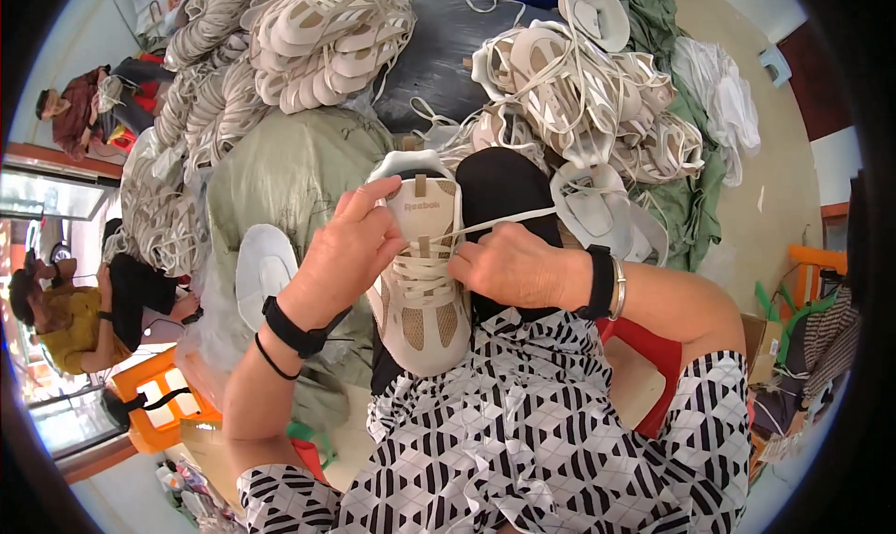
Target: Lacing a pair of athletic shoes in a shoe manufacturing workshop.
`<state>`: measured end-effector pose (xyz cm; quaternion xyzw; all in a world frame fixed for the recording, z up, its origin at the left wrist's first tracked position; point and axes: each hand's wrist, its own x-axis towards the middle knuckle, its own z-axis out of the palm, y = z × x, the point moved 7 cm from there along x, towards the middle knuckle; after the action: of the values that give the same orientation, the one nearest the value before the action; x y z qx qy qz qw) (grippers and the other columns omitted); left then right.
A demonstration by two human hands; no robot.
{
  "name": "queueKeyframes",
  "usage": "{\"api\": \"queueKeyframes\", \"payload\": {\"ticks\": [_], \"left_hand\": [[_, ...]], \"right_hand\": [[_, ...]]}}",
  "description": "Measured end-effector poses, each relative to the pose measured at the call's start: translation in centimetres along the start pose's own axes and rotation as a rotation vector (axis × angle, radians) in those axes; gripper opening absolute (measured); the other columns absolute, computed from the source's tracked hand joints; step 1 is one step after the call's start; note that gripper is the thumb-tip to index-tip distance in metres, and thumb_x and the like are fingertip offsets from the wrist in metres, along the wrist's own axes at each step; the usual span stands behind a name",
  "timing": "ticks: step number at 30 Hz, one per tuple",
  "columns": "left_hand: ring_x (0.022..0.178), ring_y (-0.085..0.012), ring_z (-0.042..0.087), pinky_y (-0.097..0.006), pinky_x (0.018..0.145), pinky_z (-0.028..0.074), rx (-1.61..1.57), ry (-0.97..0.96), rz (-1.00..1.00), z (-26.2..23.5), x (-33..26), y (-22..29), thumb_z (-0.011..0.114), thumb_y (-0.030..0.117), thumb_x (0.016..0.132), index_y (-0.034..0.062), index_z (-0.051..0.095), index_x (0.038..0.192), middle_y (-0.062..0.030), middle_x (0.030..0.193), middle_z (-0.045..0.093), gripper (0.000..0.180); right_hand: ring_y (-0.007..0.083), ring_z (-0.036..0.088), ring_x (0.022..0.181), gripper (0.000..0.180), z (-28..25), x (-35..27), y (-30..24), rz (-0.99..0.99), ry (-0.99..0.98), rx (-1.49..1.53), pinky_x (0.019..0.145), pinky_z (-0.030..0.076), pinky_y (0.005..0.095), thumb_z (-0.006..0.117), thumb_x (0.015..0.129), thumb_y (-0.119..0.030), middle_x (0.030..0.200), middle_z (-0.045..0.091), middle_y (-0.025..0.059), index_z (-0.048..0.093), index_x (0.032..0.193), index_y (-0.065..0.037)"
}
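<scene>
A beige and white sneaker upper (425, 347) lies on my lap with its toe toward me. Its pale lace (425, 277) crosses the front in several rows. My left hand (350, 245) is closed on the shoe's left edge, with the index finger up beside the tongue (420, 205) and the thumb near the upper eyelets. On the opposite side, my right hand (513, 268) has its fingers curled together at the eyelets, pinching the lace. A loose lace end (523, 217) stretches rightward above that hand. The fingertips of the right hand are partly hidden.
Piled uppers (327, 39) stand far left, and a tangled heap with loose laces (569, 86) lies far right. A white sole-shaped piece (266, 273) rests on a wrapped greenish bundle (280, 170). Another upper (593, 212) is near my right wrist. Other people (75, 301) sit at left.
</scene>
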<state>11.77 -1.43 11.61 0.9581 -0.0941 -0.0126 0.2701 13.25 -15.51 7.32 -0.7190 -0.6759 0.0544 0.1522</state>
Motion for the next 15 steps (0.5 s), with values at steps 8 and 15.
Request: {"api": "queueKeyframes", "payload": {"ticks": [8, 15], "left_hand": [[0.109, -0.0282, 0.055, -0.037, 0.075, 0.054, 0.056, 0.034, 0.105, 0.0, -0.5, 0.1, 0.069, 0.005, 0.076, 0.0026, 0.054, 0.080, -0.0083, 0.133, 0.047, 0.015], [0.108, -0.0305, 0.056, -0.036, 0.074, 0.055, -0.024, 0.078, 0.046, -0.1, -0.7, 0.0, 0.069, -0.001, 0.074, 0.0022, 0.055, 0.081, -0.0113, 0.135, 0.048, 0.016]], "right_hand": [[0.0162, 0.057, 0.054, 0.010, -2.8, -0.3, 0.2, 0.049, 0.262, -0.087, 0.048, 0.041, 0.0298, 0.061, 0.073, -0.013, 0.066, 0.049, 0.0019, 0.051, 0.074, -0.009], [0.0119, 0.049, 0.048, 0.012, -2.9, 0.3, 0.2, -0.015, 0.303, -0.294, 0.048, 0.033, 0.0283, 0.061, 0.070, -0.016, 0.061, 0.045, -0.0013, 0.049, 0.068, -0.012]]}}
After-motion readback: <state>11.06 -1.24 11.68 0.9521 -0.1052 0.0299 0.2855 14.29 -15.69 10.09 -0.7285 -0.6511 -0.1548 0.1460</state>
